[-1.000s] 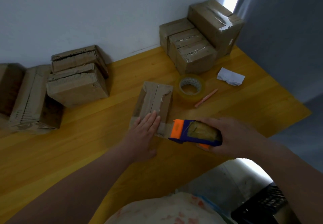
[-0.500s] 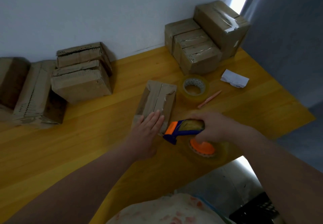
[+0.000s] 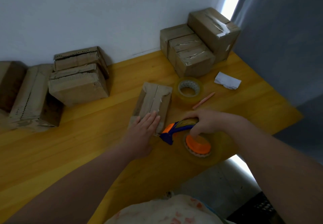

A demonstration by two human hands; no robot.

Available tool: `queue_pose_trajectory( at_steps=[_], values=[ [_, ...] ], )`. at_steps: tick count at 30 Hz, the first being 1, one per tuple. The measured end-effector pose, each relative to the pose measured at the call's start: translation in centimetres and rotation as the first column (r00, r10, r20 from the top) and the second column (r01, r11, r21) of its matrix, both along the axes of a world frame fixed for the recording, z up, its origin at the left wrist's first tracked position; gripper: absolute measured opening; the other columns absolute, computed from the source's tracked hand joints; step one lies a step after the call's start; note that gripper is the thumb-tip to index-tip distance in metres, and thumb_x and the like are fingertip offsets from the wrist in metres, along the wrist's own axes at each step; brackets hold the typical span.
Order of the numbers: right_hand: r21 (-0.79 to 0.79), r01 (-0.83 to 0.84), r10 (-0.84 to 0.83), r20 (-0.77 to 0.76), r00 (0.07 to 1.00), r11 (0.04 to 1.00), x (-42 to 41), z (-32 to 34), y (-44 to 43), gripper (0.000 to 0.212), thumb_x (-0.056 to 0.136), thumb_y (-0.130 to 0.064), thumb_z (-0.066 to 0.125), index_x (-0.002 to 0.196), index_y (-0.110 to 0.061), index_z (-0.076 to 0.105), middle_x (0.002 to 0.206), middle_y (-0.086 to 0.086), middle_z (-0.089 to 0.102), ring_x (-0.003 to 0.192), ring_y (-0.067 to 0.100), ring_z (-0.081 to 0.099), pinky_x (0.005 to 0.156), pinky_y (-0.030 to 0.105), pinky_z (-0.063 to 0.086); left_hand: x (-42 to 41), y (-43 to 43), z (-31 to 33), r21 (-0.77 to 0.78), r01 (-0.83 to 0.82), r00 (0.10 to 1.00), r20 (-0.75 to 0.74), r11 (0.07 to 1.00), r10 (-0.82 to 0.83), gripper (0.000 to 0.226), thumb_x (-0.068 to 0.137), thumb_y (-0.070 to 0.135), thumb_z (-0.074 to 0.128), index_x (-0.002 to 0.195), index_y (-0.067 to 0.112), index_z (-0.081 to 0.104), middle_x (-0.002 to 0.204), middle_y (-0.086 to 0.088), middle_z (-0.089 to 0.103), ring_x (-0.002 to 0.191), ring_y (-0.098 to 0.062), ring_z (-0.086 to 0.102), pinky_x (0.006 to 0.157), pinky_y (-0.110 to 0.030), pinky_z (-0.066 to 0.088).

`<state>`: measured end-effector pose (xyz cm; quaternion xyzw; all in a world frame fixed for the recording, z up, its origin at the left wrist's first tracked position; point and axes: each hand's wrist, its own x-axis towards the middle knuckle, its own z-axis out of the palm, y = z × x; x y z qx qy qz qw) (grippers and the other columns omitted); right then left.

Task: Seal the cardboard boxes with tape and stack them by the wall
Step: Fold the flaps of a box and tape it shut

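Left hand presses flat, fingers straight, on the centre box's near end; right hand grips the tape dispenser just right of it. Taped boxes stand stacked beyond it, rightward; the boxes to its left look unsealed, so plenty remains, I'd say.

1. No words or numbers can be read.
2. The white sticker on the big box is too small to read.
3. Marks inside the tape roll are blurry.
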<state>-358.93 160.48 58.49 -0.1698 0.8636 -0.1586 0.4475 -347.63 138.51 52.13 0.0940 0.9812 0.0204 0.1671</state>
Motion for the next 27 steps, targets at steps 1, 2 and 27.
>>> queue_pose_trajectory(
  at_steps=[1, 2, 27],
  values=[
    [0.043, -0.026, 0.027, -0.022, 0.999, 0.999, 0.2, 0.1, -0.1, 0.07, 0.068, -0.036, 0.077, 0.133, -0.036, 0.051, 0.11, -0.004, 0.055, 0.096, 0.015, 0.056, 0.078, 0.029, 0.052, 0.0, 0.0, 0.1, 0.001, 0.0, 1.0, 0.001, 1.0, 0.0, 0.099, 0.089, 0.032, 0.056, 0.143, 0.023, -0.027, 0.146, 0.005, -0.036, 0.139, -0.009, -0.026, 0.114, -0.035, -0.014],
    [0.106, -0.065, 0.07, -0.042, 0.997, 0.992, 0.6, 0.2, 0.0, 0.07, 0.07, -0.038, 0.077, 0.135, -0.036, 0.049, 0.109, -0.007, 0.052, 0.096, 0.014, 0.055, 0.077, 0.028, 0.052, 0.0, 0.0, 0.2, -0.001, 0.0, 1.0, 0.002, 1.0, 0.0, 0.098, 0.09, 0.03, 0.056, 0.145, 0.023, -0.025, 0.146, 0.006, -0.036, 0.137, -0.008, -0.027, 0.114, -0.035, -0.013],
    [-0.034, -0.037, 0.007, -0.64, 0.768, 0.999, 3.6, -2.1, -1.3, 0.06, 0.092, -0.045, 0.059, 0.144, -0.031, 0.034, 0.134, -0.004, 0.044, 0.117, 0.019, 0.051, 0.081, 0.029, 0.046, -1.2, -2.2, 4.5, 0.092, -0.047, 0.892, -0.444, 0.995, 0.083, 0.022, 0.062, 0.004, 0.079, 0.07, 0.013, 0.06, 0.065, -0.004, 0.058, 0.055, -0.02, 0.052, 0.043, -0.026, 0.038]
  ],
)
